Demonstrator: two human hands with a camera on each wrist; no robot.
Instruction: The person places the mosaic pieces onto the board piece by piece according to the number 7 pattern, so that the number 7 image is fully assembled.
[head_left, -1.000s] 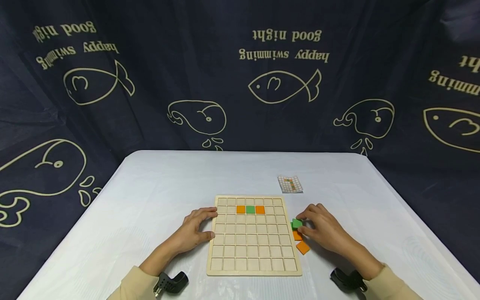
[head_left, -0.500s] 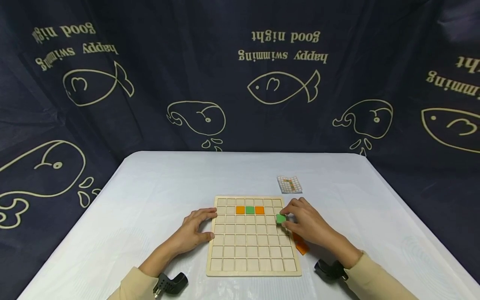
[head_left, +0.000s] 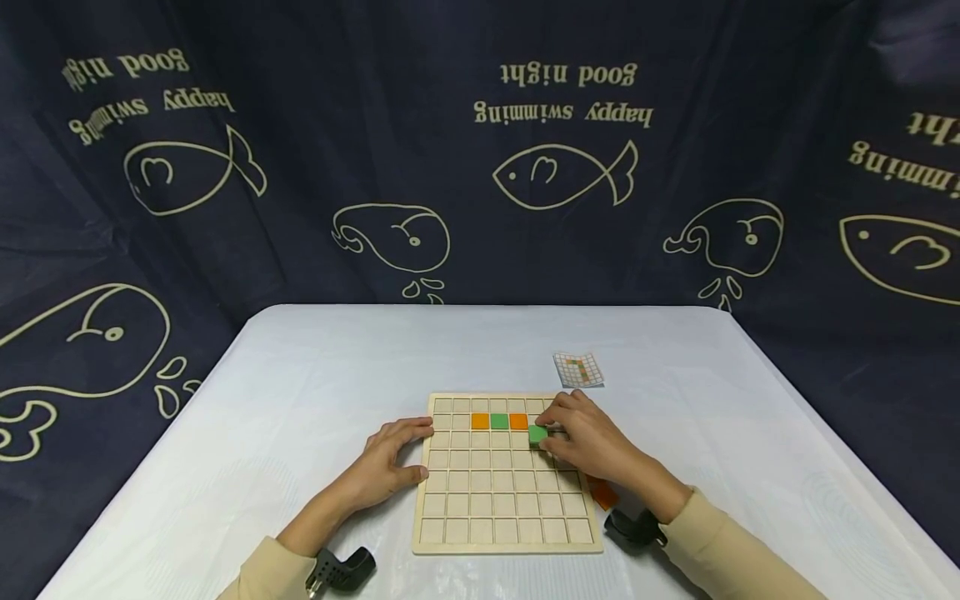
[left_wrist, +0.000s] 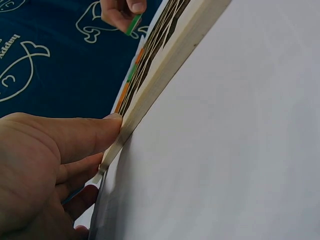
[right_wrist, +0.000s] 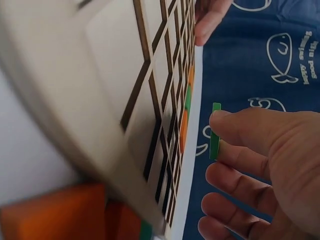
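A wooden grid board (head_left: 504,505) lies on the table, with an orange tile (head_left: 480,422), a green tile (head_left: 499,422) and another orange tile (head_left: 518,422) side by side in its second row from the back. My left hand (head_left: 384,464) rests against the board's left edge; in the left wrist view its thumb (left_wrist: 95,134) touches the rim. Between thumb and finger, my right hand (head_left: 596,439) pinches a second green tile (head_left: 537,436). That tile (right_wrist: 215,131) stands apart from the board surface in the right wrist view, just right of the row.
Behind the board's right corner lies a small card (head_left: 578,370) printed with a coloured grid pattern. Loose orange tiles (head_left: 603,493) sit beside the board's right edge, partly hidden under my right wrist. A dark printed cloth (head_left: 480,250) hangs behind the white table (head_left: 360,350).
My right hand has carried the green tile leftward, from the loose tiles beside the board to over its right part. The left hand has stayed at the left edge.
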